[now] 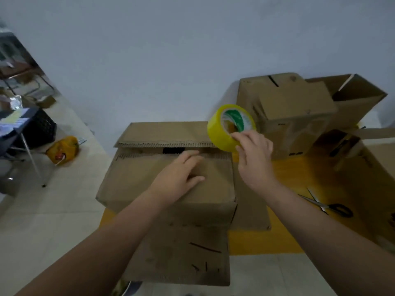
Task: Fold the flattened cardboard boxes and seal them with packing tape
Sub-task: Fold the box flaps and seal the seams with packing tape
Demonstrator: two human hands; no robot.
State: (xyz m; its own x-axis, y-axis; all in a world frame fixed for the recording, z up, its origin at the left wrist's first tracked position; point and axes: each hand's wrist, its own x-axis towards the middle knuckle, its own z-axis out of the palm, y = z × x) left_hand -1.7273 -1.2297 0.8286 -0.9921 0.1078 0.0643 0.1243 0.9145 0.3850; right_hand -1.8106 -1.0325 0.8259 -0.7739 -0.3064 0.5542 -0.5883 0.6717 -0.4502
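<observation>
At centre frame, a brown cardboard box standing on a yellow surface, its two top flaps folded down, with a narrow dark gap left between their corrugated edges. Flat on the nearer flap, the left hand, palm down, fingers straight and reaching up to the gap, gripping nothing, only pressing on the cardboard.

Just right of centre, the right hand, raised by the box's far right corner, fingers curled and pinching the lower rim of a yellow tape roll. Roll held on edge, its open core with a green and white label turned toward the camera. Contact between roll and cardboard not discernible.

In the upper right, a closed box with an open box behind it, both against the pale wall. At the right edge, a third box, flaps up. Lower right, black-handled scissors lying on the yellow surface, blades apart.

At left, on the tiled floor, a yellow bag near a black crate.
</observation>
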